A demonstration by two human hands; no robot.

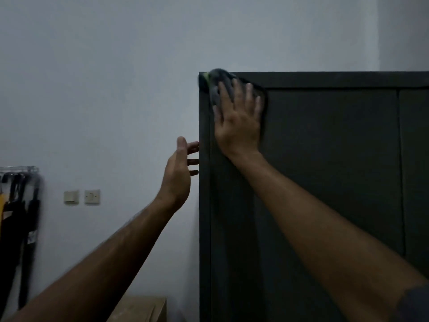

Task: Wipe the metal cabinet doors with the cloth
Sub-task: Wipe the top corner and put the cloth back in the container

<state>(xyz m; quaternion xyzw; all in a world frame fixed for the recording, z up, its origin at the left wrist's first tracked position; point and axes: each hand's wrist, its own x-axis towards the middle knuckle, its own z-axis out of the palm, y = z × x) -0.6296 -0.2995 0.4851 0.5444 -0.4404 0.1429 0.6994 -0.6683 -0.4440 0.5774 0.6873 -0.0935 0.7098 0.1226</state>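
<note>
The right hand (236, 119) lay flat, fingers straight and spread, pressing a grey cloth (217, 86) against the top left corner of the dark metal cabinet (325, 170). The cloth was bunched under the fingertips and lapped over the corner edge, blurred, with a sliver of green showing at its side. The left hand (180, 169) was open and held nothing, its fingers reaching round the cabinet's left side edge, apparently to steady it. From where the cloth sat, I judged the wiping to be near its start: only the uppermost corner of the left door (313, 205) was being worked, and the long panel below, plus the right door (415, 159) beyond the seam, looked yet to be wiped. No streaks or dust lines were visible in the dim light to confirm it.
</note>
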